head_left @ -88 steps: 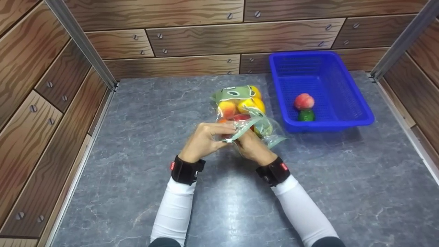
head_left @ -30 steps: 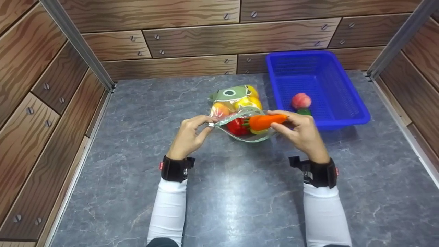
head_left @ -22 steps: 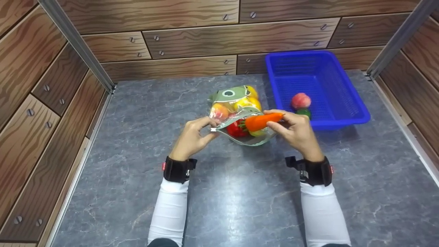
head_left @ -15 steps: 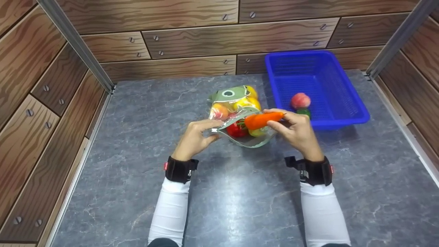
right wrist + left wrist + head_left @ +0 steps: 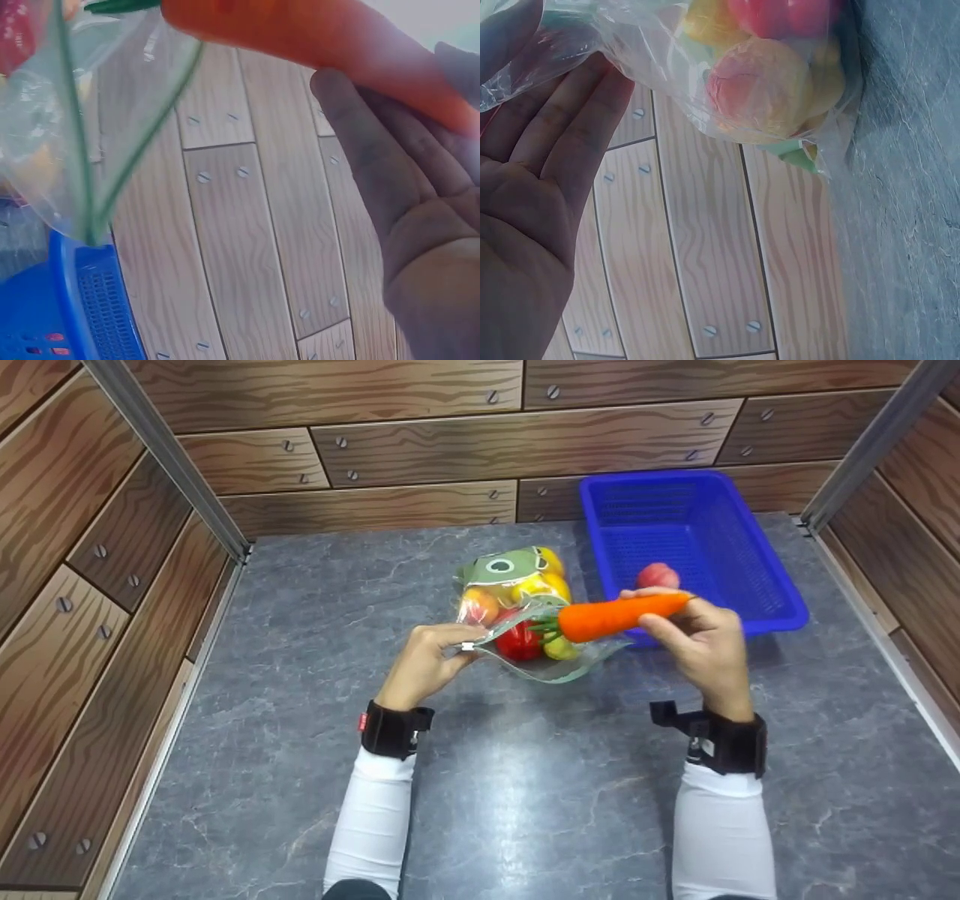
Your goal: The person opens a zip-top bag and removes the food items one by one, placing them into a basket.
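Note:
In the head view my left hand [image 5: 424,664] pinches the left corner of a clear zip bag [image 5: 487,574] beside its white slider [image 5: 468,646]. The bag lies on the table with its mouth spread apart. Through the plastic show a peach [image 5: 478,606], a glossy red piece [image 5: 517,641] and several yellow pieces. My right hand [image 5: 709,649] grips an orange carrot [image 5: 615,617] by its thin end, between thumb and fingers. The carrot's green leafy top [image 5: 549,626] overlaps the bag's mouth. The right wrist view shows the carrot [image 5: 300,34] lying along the fingers.
A blue plastic basket [image 5: 750,626] stands at the back right, with another peach [image 5: 658,576] inside, partly behind my right hand. Wood-patterned panels [image 5: 420,502] wall in the grey marbled table [image 5: 337,607] at the back and both sides.
My right hand has drawn the carrot out of the bag and moved right with it, coming away from the bag's right edge. It now covers the green item in the basket.

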Action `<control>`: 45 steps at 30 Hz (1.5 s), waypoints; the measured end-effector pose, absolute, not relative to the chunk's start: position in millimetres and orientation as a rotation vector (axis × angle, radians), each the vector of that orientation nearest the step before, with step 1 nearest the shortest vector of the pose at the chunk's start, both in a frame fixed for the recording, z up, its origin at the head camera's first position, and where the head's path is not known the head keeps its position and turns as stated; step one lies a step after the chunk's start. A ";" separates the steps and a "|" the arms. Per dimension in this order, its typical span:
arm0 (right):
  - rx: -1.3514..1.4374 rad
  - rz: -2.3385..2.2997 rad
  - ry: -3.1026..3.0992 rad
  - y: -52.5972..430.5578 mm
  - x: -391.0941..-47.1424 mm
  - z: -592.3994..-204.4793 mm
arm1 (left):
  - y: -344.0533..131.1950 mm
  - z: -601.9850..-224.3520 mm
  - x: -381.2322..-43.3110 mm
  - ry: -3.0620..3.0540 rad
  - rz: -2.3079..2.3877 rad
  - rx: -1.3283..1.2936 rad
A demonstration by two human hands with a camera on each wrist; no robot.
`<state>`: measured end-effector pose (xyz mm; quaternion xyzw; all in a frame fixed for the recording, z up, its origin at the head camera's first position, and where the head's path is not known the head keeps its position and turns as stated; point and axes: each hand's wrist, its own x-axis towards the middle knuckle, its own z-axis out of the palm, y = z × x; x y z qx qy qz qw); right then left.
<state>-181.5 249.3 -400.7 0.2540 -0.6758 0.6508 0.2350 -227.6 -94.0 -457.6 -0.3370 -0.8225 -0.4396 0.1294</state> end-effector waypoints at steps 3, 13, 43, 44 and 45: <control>0.655 1.916 -1.719 254.9 -178.4 -398.7 | -93.9 -457.9 -227.8 -2.392 -1.282 -0.980; 0.503 2.141 -1.235 274.2 -181.4 -401.2 | -93.3 -458.7 -228.4 -2.389 -1.277 -0.996; 0.244 1.038 -2.092 270.8 -250.3 -481.6 | -93.8 -458.5 -227.0 -2.402 -1.251 -0.978; 0.234 1.021 -2.120 270.5 -250.5 -482.3 | -93.7 -458.1 -226.9 -2.403 -1.254 -0.977; 0.225 1.002 -2.154 270.4 -250.4 -482.6 | -93.8 -457.5 -226.7 -2.404 -1.254 -0.975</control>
